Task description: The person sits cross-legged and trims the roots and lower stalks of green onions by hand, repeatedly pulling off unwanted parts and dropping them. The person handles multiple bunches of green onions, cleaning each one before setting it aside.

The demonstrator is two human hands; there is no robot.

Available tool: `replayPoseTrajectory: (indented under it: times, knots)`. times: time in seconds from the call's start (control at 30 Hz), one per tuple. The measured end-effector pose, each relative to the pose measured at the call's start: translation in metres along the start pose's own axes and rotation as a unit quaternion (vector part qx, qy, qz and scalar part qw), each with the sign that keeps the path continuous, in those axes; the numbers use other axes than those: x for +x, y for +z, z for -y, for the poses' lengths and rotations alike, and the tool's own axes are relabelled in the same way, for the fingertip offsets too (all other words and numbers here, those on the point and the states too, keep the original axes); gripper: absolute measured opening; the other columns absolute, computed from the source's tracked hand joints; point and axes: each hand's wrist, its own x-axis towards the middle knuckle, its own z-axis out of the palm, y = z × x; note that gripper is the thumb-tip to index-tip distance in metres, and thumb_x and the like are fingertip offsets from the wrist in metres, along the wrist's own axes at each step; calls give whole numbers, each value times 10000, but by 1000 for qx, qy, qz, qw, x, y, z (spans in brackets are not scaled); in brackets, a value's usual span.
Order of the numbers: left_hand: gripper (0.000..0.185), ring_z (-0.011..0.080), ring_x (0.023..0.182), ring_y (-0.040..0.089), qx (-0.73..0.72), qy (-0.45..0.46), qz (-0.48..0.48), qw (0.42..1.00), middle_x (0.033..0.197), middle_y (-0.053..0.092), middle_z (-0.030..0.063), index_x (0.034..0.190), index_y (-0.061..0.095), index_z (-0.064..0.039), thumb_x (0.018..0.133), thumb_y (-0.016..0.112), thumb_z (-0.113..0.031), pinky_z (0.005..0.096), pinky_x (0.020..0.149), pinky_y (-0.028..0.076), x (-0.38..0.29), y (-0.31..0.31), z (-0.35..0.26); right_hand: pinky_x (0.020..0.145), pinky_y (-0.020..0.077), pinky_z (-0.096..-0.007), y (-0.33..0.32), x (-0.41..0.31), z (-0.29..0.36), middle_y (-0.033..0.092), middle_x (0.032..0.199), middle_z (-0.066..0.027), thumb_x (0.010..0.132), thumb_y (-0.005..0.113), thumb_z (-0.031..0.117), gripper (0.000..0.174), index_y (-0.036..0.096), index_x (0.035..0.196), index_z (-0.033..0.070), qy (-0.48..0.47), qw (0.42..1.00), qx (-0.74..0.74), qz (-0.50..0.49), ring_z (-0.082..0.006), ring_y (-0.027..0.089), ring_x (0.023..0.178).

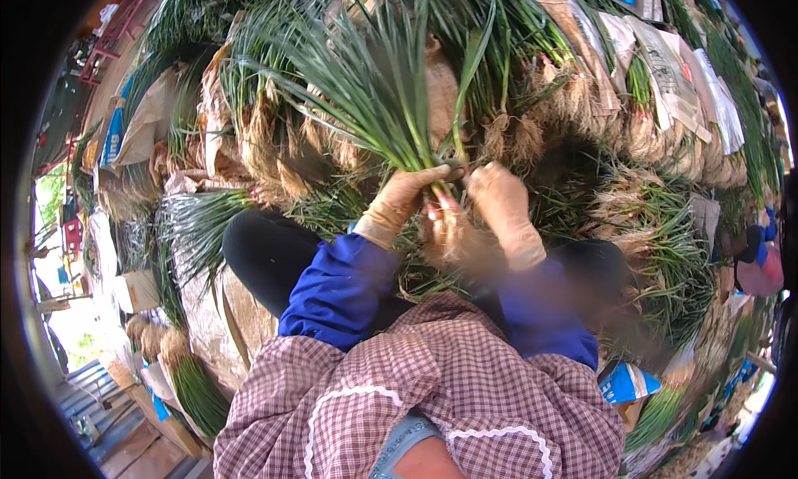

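My left hand [402, 198], in a tan glove, grips a bunch of green onions [399, 130] near the base of the stalks. The long leaves fan up and away, while the pale, reddish bulbs and stringy roots [449, 223] hang below the hand. Close by on the right, my right hand [502, 198], gloved the same way, has its fingers pinched at the lower end of a single green onion stalk [460, 144]. A small dark object [457, 171] sits between the two hands; its kind is unclear. Loose green trimmings [424, 273] lie below the hands.
Rows of green onion bundles [523, 92] with roots toward me line the far side. A heap of green onions [654, 242] lies at right, and another bundle [209, 220] at left by my knee. Printed sacks [667, 68] cover some bundles. Another person [757, 261] is at the far right.
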Motion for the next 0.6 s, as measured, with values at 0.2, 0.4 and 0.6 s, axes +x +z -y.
replayPoseTrajectory:
  times: [0.2,0.4,0.6]
  knots:
    - [224,172,425,593,23,-124,-40,991,623,641,96,858,676,36,864,662,-188,253,338,467,-7,-19,8,568,435,-251,-70,-7,45,558,755,-38,943,545,228,241,566,788,44,7,753,658,34,-99,511,617]
    - [238,202,419,596,45,-98,5,994,606,625,124,784,641,34,873,635,-186,273,324,471,-16,-12,9,598,489,-318,-16,46,47,625,791,-56,931,551,299,225,618,910,85,127,961,246,3,-193,608,668]
    - [309,208,415,595,38,-110,-27,993,614,638,146,809,638,56,860,630,-248,255,332,464,-16,-22,15,614,524,-318,6,65,20,666,807,-41,870,620,328,184,644,870,146,-98,960,248,-87,-211,646,685]
